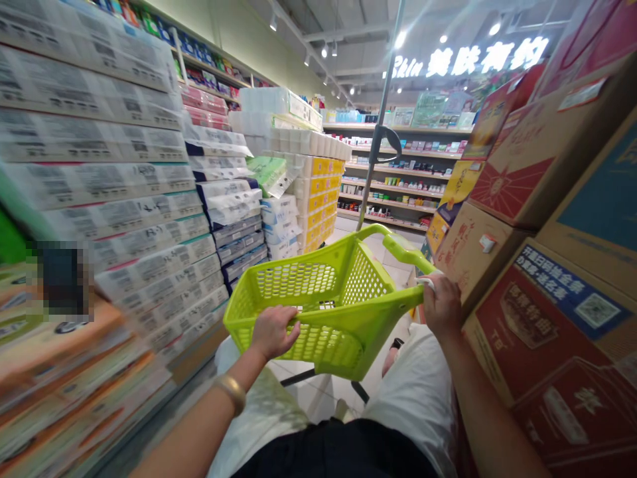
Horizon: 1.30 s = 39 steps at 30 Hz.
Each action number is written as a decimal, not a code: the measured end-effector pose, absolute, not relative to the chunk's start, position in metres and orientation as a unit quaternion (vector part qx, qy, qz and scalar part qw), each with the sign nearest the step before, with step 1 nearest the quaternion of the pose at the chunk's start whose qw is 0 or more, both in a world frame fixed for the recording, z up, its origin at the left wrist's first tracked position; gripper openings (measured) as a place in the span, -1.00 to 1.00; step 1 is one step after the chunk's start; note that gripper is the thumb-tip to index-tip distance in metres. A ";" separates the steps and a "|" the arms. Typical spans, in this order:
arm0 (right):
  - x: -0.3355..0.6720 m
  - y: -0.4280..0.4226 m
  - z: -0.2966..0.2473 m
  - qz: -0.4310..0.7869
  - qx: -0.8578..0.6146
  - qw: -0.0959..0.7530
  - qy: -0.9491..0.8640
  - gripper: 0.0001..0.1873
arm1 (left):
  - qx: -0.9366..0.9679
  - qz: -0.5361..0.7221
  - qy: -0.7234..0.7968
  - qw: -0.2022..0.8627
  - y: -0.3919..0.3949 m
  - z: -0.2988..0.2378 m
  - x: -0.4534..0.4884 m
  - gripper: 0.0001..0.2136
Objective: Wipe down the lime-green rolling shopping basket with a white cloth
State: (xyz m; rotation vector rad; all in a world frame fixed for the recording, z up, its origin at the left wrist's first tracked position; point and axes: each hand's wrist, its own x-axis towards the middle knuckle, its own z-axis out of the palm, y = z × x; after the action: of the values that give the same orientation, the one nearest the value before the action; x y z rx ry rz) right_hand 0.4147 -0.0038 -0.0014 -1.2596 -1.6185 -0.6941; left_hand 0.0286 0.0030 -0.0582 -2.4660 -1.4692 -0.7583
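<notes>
A lime-green plastic shopping cart (368, 325) with perforated sides stands crosswise in front of my body. My left hand (275, 332) is closed over its near rim, the thumb on the outer side. At the cart's right end, my right hand (441, 302) wraps round the near end of the handle (398, 251). Something small and white, perhaps a tissue (426, 283), sticks out between that hand and the cart. Part of the basket floor is hidden by the near wall. Dark legs of the cart show below it on the tiles.
Tall stacks of wrapped paper packs (124, 153) line the left side. Cardboard cartons (547, 345) are piled close on the right. Behind the cart rises a thin metal pole (373, 153) with a black clip. Shelves of small goods (398, 169) stand at the back.
</notes>
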 end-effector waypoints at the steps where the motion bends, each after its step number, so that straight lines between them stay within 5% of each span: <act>1: 0.411 -0.007 -0.001 -0.285 -0.513 0.470 -0.660 -0.76 | -0.828 -0.253 -0.492 0.087 0.007 -0.057 0.025 -0.72; 10: 0.373 -0.038 0.002 -0.313 -0.516 0.449 -0.659 -0.79 | -0.775 -0.218 -0.584 0.110 0.027 -0.055 0.012 -0.61; 15: 0.360 -0.057 0.007 -0.280 -0.521 0.442 -0.674 -0.79 | -0.731 -0.212 -0.646 0.049 0.033 -0.061 0.016 -0.41; 24: 0.335 -0.064 0.014 -0.293 -0.560 0.441 -0.638 -0.78 | -0.733 -0.192 -0.652 -0.009 0.052 -0.043 0.025 -0.33; 28: 0.321 -0.065 0.017 -0.292 -0.564 0.420 -0.648 -0.80 | -0.774 -0.302 -0.557 0.000 0.031 -0.036 0.055 -0.37; 39: 0.290 -0.079 0.026 -0.240 -0.552 0.406 -0.688 -0.79 | -0.821 -0.467 -0.258 -0.203 -0.046 0.038 0.142 -0.53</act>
State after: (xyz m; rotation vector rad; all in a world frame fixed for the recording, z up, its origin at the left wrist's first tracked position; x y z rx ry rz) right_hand 0.2896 -0.0785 0.0259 -1.3937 -1.7348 -0.6060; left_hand 0.1424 -0.0462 0.0384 -2.9766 -0.9348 -1.6926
